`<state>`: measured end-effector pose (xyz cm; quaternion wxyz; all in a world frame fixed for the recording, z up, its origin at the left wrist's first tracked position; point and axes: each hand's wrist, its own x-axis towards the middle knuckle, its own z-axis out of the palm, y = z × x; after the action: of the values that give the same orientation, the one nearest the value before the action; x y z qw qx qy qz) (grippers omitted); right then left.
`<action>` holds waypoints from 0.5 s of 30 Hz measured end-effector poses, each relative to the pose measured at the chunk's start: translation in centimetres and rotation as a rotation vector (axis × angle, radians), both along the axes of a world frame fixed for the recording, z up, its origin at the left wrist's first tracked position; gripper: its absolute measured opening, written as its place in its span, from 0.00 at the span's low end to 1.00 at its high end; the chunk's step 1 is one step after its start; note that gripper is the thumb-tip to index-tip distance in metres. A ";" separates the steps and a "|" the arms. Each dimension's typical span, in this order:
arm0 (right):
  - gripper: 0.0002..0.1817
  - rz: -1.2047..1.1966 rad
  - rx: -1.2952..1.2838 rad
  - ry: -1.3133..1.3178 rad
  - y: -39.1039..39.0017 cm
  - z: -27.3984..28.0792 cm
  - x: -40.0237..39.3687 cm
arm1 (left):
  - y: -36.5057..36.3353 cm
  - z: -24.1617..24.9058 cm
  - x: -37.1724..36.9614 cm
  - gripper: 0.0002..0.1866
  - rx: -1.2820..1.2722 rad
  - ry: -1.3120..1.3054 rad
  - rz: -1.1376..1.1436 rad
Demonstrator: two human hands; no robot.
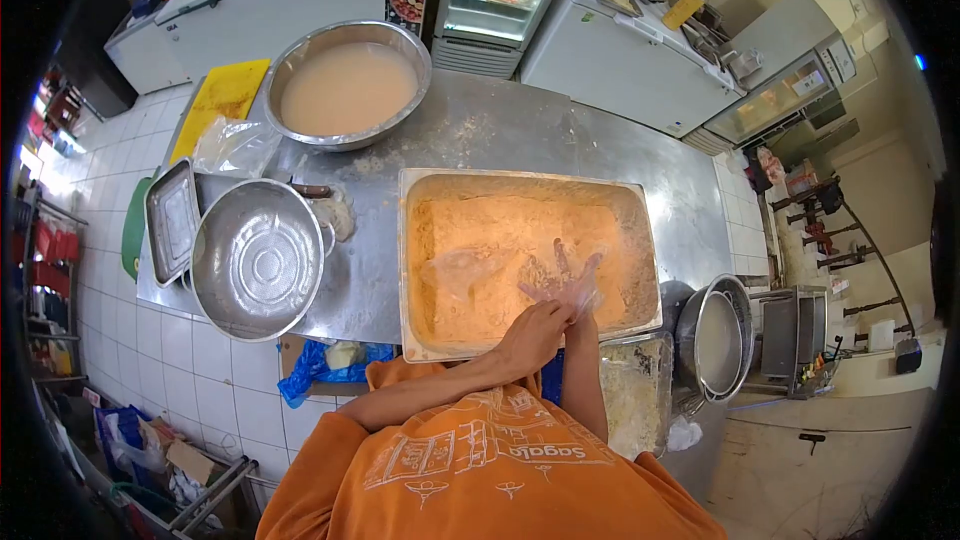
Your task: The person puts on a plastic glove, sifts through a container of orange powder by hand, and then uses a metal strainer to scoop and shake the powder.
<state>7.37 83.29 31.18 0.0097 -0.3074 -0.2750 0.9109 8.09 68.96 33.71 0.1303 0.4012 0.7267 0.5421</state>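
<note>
a person in an orange printed shirt [480,470] is standing at a steel worktable [500,130], seen from above. the landmark here is the large rectangular tray of orange breading flour [480,250], sitting square in front of the person, probably so both hands can reach it.

far to the left of the tray, a yellow cutting board [222,100] is lying at the table's edge, with a small rectangular steel pan [172,218] closer to the person. just left of the tray, an empty round steel bowl [257,260] is overhanging the table's near edge. a crumpled clear plastic bag [235,145] is lying behind that bowl. behind the tray and to its left, a wide steel basin of pale batter liquid [347,87] is standing, within reach of the tray.

the left hand [535,332] is crossing in from the left at the tray's near rim, appearing to tug a thin clear plastic glove [575,285] at the wrist of the right hand [572,275]. the right hand is spreading its fingers wide above the flour, holding nothing. how tightly the left hand is closing is not clear.

right of the tray, off the table's edge, a steel pot [718,335] is sitting lower down. white chest freezers [620,50] are lining the wall beyond the tray.
</note>
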 end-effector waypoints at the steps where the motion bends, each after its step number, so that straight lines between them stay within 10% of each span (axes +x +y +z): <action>1: 0.50 -0.044 -0.011 -0.040 0.2 -0.3 -0.2 | 0.0 0.1 0.1 0.06 0.006 -0.010 0.001; 15: 0.51 0.124 0.106 0.099 2.6 -4.1 0.7 | -0.1 0.1 0.0 0.06 0.030 -0.183 0.000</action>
<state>8.03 85.87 27.04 -0.0168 -0.2436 -0.3407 0.9079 8.05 68.82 33.80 0.1901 0.3521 0.7037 0.5871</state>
